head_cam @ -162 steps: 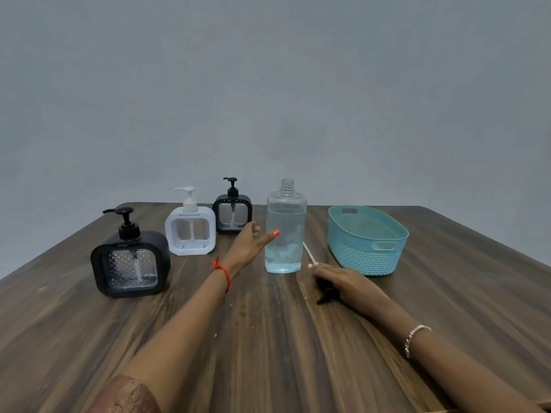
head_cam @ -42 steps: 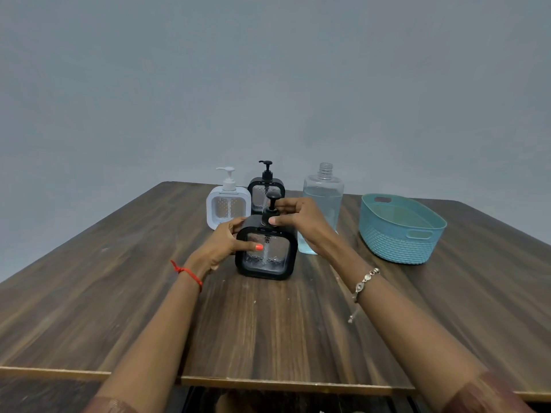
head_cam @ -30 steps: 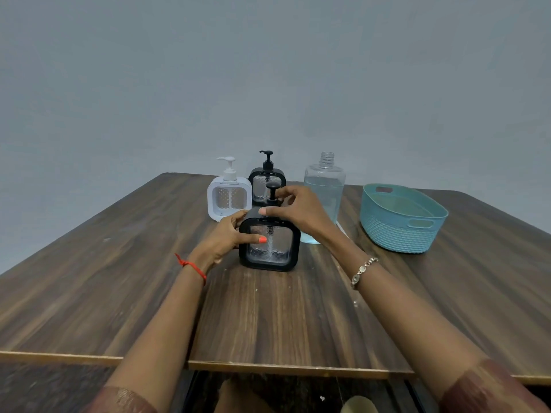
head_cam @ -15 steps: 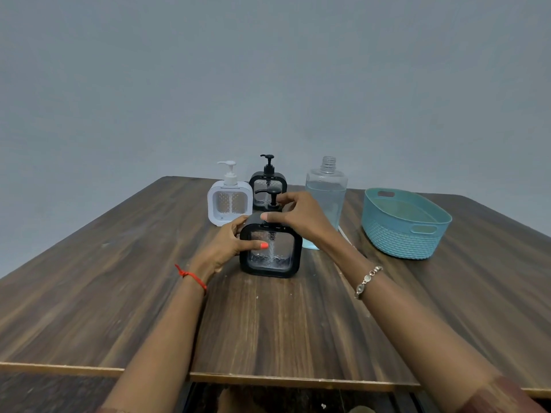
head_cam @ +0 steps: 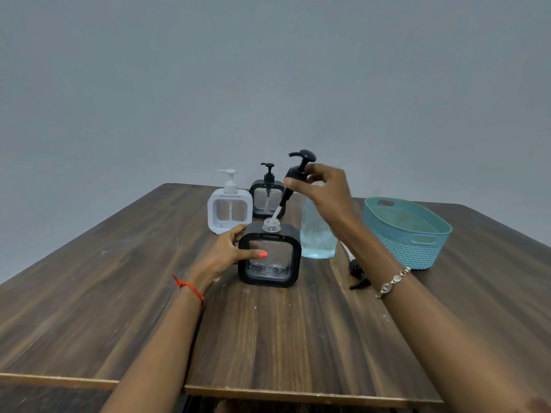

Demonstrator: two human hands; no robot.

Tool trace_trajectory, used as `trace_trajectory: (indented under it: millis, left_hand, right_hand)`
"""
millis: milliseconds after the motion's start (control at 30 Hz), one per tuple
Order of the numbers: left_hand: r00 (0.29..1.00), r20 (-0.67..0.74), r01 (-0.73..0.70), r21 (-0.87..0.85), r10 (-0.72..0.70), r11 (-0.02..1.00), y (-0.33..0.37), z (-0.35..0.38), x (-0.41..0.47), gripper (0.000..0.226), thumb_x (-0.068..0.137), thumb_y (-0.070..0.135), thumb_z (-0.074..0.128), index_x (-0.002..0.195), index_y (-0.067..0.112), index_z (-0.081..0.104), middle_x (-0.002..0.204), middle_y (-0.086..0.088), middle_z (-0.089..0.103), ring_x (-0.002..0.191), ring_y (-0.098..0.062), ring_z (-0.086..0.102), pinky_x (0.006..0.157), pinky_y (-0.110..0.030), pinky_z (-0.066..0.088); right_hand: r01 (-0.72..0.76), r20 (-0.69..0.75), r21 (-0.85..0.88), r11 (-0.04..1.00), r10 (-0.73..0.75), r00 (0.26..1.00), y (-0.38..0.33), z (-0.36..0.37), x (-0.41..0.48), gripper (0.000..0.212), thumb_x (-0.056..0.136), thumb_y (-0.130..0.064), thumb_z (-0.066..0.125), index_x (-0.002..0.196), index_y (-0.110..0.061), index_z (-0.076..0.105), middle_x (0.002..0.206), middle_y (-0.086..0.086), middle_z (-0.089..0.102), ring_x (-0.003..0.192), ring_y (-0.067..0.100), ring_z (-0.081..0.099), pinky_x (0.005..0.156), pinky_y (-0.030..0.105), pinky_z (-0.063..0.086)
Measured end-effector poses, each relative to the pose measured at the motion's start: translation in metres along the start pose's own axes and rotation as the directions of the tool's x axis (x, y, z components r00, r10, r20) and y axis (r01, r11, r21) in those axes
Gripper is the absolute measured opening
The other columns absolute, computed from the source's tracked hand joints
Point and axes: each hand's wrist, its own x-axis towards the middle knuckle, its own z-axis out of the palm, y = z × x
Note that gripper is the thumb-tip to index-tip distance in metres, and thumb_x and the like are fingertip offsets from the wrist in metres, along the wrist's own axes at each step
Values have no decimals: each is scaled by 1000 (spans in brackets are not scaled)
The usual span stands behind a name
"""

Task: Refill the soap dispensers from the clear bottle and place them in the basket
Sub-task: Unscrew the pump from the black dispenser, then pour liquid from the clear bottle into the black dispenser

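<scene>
- The left hand [head_cam: 226, 251] is gripping the near black dispenser [head_cam: 269, 257] by its left side, thumb across the clear front panel and fingers curled round the back, and is holding it upright on the bench [head_cam: 119, 293].
- The neck of that dispenser is standing open, just above and to the right of the left hand's fingers.
- The right hand [head_cam: 325, 192] is pinching the black pump [head_cam: 298, 171] at its collar between thumb and fingers, with the other fingers loosely curled.
- The pump is hanging tilted in the air, its head up past the right hand's fingertips and its tube slanting down and left, with the tube's tip sitting right at the open neck; whether it is touching the rim cannot be told.
- The clear bottle [head_cam: 316, 236] is standing uncapped directly under and behind the right hand's wrist, holding pale liquid, just to the right of the held dispenser.
- A white dispenser [head_cam: 229, 211] and a second black dispenser [head_cam: 267, 198] are standing beyond the left hand, side by side, both with pumps on.
- The blue basket [head_cam: 408, 234] is sitting to the right of the right forearm, clear of the bottle.
- A small black cap [head_cam: 359, 277] is lying on the bench just left of the right wrist.
</scene>
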Motion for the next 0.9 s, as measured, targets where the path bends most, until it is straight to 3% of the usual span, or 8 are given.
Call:
trace_trajectory:
  millis: [67, 167, 267, 333, 400, 500, 700, 900]
  left_hand:
    - [1000, -31, 0, -6, 0, 1000, 1, 0, -1, 65, 63, -2, 77, 122, 12, 56, 115, -4, 67, 106, -18, 63, 88, -32, 53]
    - [996, -81, -21, -22, 20, 1000, 1, -3, -1, 61, 60, -2, 78, 115, 16, 60, 110, -1, 69, 104, -18, 64, 90, -34, 52]
    - [984, -166, -69, -68, 57, 995, 2, -8, 0, 59, 63, -10, 75, 113, 16, 59, 107, -1, 67, 96, -16, 64, 87, -29, 52]
    - [974, -218, -79, -101, 55, 992, 3, -11, 1, 63, 63, -7, 75, 118, 17, 56, 106, 0, 67, 94, -14, 64, 82, -28, 53]
    - [965, -253, -101, -124, 67, 987, 4, -14, 2, 60, 63, -4, 75, 117, 16, 57, 101, 3, 69, 88, -11, 65, 71, -22, 54]
    - [949, -304, -125, -135, 79, 983, 4, -15, 3, 56, 64, -4, 76, 114, 15, 59, 98, 3, 69, 85, -10, 66, 67, -20, 55]
    - [938, -339, -133, -155, 74, 979, 3, -15, 5, 60, 63, -5, 76, 117, 13, 57, 104, 0, 67, 92, -16, 64, 79, -31, 53]
    - [937, -337, -138, -126, 89, 982, 2, -13, 6, 58, 60, -4, 78, 112, 13, 59, 103, -1, 69, 93, -18, 65, 85, -36, 52]
  right_hand:
    - [103, -62, 33, 994, -101, 993, 2, -10, -3, 22, 75, -15, 76, 95, -14, 68, 88, -4, 63, 85, 12, 56, 74, 26, 44]
    - [223, -39, -44, 974, -225, 974, 19, -24, -19, 30, 74, -9, 75, 99, -21, 65, 100, -5, 61, 92, 11, 60, 74, 22, 47]
    - [299, 95, -257, 919, -284, 954, 54, -31, -42, 42, 71, -2, 76, 103, -28, 65, 97, -12, 56, 88, 18, 58, 77, 18, 46]
    - [381, 245, -321, 867, -313, 918, 82, -31, -57, 39, 71, 3, 72, 104, -17, 68, 97, -7, 56, 90, 16, 57, 80, 8, 42]
    - [415, 430, -362, 835, -245, 869, 103, -29, -70, 40, 74, 9, 65, 108, -12, 67, 107, -5, 53, 98, 10, 55, 88, 4, 39]
    - [448, 575, -455, 770, -131, 808, 120, -21, -80, 50, 76, 12, 52, 117, -14, 62, 121, -2, 53, 110, 13, 53, 95, 13, 41]
    - [445, 582, -494, 747, -96, 808, 123, -2, -71, 53, 77, 11, 49, 125, -10, 55, 124, 6, 51, 112, 19, 52, 90, 15, 38]
    - [415, 578, -547, 727, -31, 815, 119, -2, -70, 60, 80, 7, 50, 135, -18, 45, 130, 1, 46, 117, 17, 48, 94, 31, 47]
